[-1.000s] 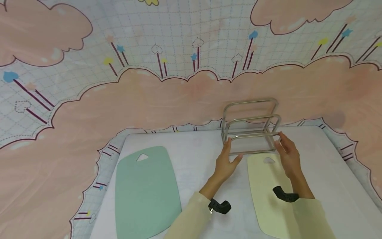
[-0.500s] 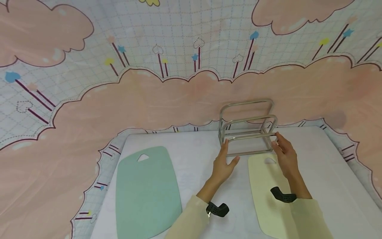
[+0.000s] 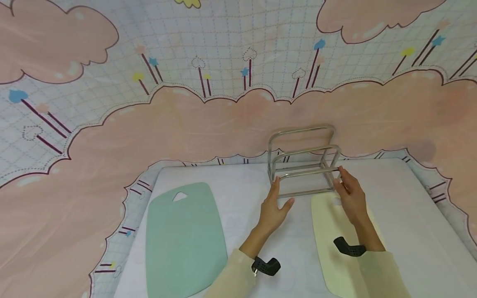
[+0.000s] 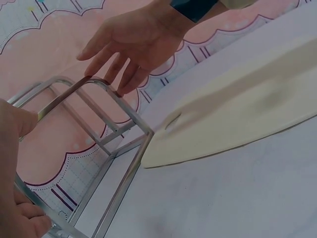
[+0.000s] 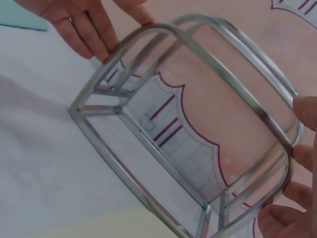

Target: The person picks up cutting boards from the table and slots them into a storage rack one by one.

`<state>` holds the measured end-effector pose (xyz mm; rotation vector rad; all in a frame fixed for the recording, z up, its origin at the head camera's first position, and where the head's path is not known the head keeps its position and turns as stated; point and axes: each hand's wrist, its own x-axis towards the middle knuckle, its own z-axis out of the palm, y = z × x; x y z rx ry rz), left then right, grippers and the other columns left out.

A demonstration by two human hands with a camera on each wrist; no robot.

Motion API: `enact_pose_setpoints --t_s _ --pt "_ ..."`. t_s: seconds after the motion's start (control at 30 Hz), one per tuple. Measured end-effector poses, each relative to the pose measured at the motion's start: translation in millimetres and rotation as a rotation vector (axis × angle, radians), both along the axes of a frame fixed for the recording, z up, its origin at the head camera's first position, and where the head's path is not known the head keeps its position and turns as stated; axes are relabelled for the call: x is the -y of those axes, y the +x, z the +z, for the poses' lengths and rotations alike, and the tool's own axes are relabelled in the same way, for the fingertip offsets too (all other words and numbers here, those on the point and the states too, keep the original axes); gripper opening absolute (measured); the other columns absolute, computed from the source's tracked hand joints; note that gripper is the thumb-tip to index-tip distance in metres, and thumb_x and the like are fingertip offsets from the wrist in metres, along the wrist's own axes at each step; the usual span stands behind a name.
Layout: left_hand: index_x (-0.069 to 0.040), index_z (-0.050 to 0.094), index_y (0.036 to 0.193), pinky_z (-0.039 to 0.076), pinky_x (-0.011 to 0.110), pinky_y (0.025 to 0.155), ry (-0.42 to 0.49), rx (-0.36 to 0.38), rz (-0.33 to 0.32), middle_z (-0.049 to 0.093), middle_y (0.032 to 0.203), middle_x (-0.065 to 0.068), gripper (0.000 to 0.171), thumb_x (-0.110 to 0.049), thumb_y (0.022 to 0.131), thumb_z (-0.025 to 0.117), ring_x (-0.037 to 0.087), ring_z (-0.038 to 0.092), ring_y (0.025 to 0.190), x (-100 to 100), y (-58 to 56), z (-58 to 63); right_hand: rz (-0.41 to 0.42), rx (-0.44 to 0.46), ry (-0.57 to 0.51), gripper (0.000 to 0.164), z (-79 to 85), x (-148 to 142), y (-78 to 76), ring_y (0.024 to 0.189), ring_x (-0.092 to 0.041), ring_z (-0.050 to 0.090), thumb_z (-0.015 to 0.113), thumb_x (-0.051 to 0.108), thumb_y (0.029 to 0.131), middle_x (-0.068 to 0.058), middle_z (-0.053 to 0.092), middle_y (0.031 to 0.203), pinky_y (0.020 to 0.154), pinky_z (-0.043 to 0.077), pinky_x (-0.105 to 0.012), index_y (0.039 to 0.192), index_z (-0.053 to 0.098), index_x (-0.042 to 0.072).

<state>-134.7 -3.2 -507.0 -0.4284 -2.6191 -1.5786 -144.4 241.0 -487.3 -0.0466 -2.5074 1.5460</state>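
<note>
A silvery metal rack (image 3: 305,172) with three upright loops stands near the far edge of the table. My left hand (image 3: 272,213) rests its fingers on the left front corner, with the thumb spread away. At the opposite corner, my right hand (image 3: 352,200) holds the front loop, its index finger on the top bend and its thumb lower by the upright. In the right wrist view, the right fingertips (image 5: 277,218) bend round that end. The left fingers (image 5: 86,34) lean on the other corner. A cream cutting board (image 3: 324,236) lies partly under my right arm.
A larger green cutting board (image 3: 186,244) lies flat on the left of the white table (image 3: 413,231). Behind the rack hangs a cloth backdrop (image 3: 208,128) with peach clouds. Both wrists wear black bands (image 3: 348,247).
Both hands and the rack have shifted a little to the left together, and the rack has turned slightly. The two cutting boards have stayed in place.
</note>
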Motion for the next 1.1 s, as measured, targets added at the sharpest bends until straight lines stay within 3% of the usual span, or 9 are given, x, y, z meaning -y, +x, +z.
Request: enact_pose_setpoints --t_s 0.37,0.67,0.87,1.1 --pt "-0.014 0.012 0.155 0.032 0.06 0.102 -0.005 -0.035 0.02 0.022 0.153 0.021 0.078 -0.036 0.096 0.058 0.039 0.028 0.136 10 5.4 -3.8 0.027 -0.003 -0.017 0.055 0.2 9 1.4 0.135 -0.038 0.031 0.05 0.025 0.101 -0.017 0.027 0.153 0.106 0.032 -0.045 0.151 0.03 0.019" --pt "-0.013 0.013 0.155 0.032 0.06 0.102 -0.003 -0.055 0.037 0.023 0.153 0.022 0.079 -0.029 0.094 0.062 0.039 0.029 0.136 16 8.2 -5.8 0.04 -0.01 -0.004 0.056 -1.9 15 1.9 0.135 -0.038 0.032 0.051 0.026 0.101 -0.017 0.028 0.152 0.103 0.033 -0.02 0.151 0.029 0.015" --pt "-0.011 0.014 0.154 0.033 0.06 0.101 0.002 -0.081 0.038 0.023 0.153 0.022 0.079 -0.025 0.093 0.062 0.04 0.03 0.135 20 12.8 -5.3 0.046 -0.006 -0.027 0.055 -0.4 19 4.0 0.135 -0.038 0.031 0.051 0.024 0.101 -0.017 0.027 0.153 0.106 0.033 -0.036 0.151 0.03 0.017" --pt "-0.01 0.014 0.154 0.034 0.058 0.102 -0.013 -0.101 0.045 0.023 0.152 0.025 0.08 -0.029 0.093 0.062 0.041 0.03 0.135 25 18.4 -5.3 0.053 0.01 -0.047 0.055 -2.1 24 6.6 0.137 -0.035 0.029 0.051 0.028 0.101 -0.014 0.027 0.153 0.099 0.03 -0.01 0.151 0.029 0.018"
